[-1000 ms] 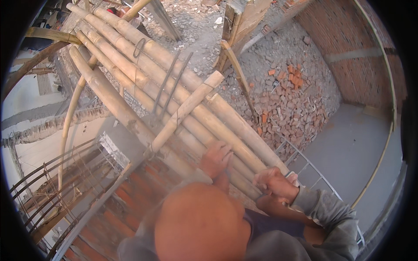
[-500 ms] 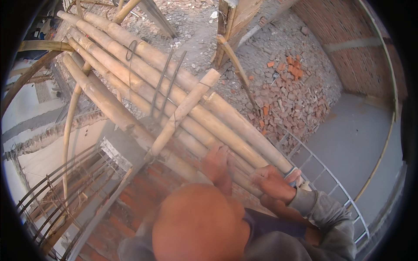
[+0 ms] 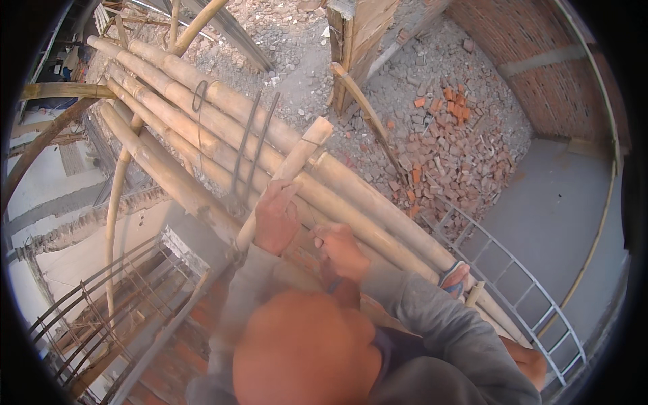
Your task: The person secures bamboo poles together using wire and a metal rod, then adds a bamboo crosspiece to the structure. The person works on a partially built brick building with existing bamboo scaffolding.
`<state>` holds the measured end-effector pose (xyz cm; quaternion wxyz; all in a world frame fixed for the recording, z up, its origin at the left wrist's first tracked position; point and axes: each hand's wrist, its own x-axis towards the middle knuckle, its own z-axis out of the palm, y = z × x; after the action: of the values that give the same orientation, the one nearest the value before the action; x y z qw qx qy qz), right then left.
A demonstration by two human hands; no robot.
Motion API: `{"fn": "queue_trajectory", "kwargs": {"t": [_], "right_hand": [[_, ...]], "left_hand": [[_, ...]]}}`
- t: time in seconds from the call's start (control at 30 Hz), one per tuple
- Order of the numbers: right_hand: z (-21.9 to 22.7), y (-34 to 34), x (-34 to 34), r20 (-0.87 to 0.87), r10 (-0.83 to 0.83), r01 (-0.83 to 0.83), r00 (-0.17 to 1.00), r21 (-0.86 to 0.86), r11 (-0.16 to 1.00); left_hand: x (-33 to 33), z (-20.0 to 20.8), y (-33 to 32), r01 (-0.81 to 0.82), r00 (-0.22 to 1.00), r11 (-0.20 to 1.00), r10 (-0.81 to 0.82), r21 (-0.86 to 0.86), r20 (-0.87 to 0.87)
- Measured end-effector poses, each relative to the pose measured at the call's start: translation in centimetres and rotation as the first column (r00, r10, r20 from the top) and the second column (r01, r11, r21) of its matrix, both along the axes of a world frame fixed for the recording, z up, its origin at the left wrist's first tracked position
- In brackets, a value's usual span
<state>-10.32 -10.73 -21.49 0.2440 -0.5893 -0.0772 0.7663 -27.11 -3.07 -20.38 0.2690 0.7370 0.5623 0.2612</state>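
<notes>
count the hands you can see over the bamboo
2. The left hand is at the short bamboo crosspiece; the right hand is just to its right, over the long bamboo poles. No others show, though one could be hidden.

Head view inspected: no lettering, label, brand, number or sign can be read on any visible surface.

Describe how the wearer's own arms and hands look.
The left sleeve and right sleeve are long, grey and wrinkled, reaching about to the wrists. The left hand and right hand wear no gloves.
</notes>
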Motion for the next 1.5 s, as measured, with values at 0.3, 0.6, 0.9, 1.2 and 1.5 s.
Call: {"fn": "queue_trajectory", "kwargs": {"t": [0.3, 0.6, 0.9, 1.2, 1.5], "right_hand": [[-3.4, -1.6, -4.7, -0.232, -0.233, 0.251, 0.944, 0.047, 0.967], [-4.7, -2.1, -5.1, -0.369, -0.401, 0.42, 0.839, -0.031, 0.907], [-4.9, -1.2, -3.6, -0.533, -0.496, 0.483, 0.685, -0.178, 0.858], [-4.1, -0.6, -3.7, -0.496, -0.589, 0.524, 0.639, -0.28, 0.804], [-4.8, 1.2, -3.5, -0.547, -0.558, 0.509, 0.624, -0.257, 0.822]], "left_hand": [[2.1, -5.7, 22.1, 0.382, 0.885, 0.91, -0.41, -0.162, -0.218], [3.2, -20.0, 28.0, 0.056, 0.315, 0.667, -0.718, -0.743, -0.621], [3.6, -18.2, 25.6, 0.063, 0.268, 0.622, -0.764, -0.781, -0.587], [5.1, -17.7, 25.0, 0.123, 0.3, 0.603, -0.78, -0.789, -0.549], [5.5, -16.2, 24.7, 0.151, 0.292, 0.568, -0.807, -0.809, -0.513]]}}
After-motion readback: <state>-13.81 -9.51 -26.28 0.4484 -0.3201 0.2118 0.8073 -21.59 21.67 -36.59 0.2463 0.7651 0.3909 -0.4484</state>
